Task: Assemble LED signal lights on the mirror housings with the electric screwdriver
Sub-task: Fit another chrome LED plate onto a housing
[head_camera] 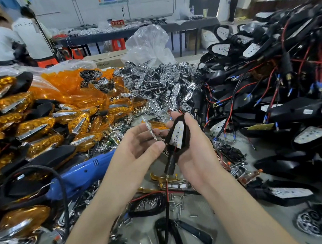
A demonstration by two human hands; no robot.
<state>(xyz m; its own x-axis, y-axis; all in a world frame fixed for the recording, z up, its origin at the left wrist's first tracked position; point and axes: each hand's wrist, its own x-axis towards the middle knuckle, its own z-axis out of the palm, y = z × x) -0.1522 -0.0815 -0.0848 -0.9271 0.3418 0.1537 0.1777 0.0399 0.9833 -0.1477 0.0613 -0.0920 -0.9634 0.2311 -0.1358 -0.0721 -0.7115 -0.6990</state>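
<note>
Head view of a cluttered tabletop (203, 209) with two bare hands raised over it. The right hand (194, 152) cups a black housing (184, 139), fingers curled round its back and thumb along its right edge. The white LED board (178, 136) faces up, and a black wire (166, 197) hangs below. Just left of the housing, the left hand (137, 145) pinches a thin shiny part (151, 131) between thumb and fingertips. It is seen edge-on and is probably a chrome reflector.

The step appears to be seating that part over the LED board. To do it well, turn it flat, match its narrow end to the housing's narrow end, and line its holes over the LEDs. Keep the wire clear before pressing down.

Both forearms reach in from below the housing, with the palms turned toward each other.

The blue electric screwdriver (80, 175) lies well left of the housing, ungripped. Loose screws (173, 203) lie below the housing. Orange lenses (69, 86) lie beyond it to the left, chrome reflectors (163, 84) behind it, and wired housings (268, 100) to its right.
</note>
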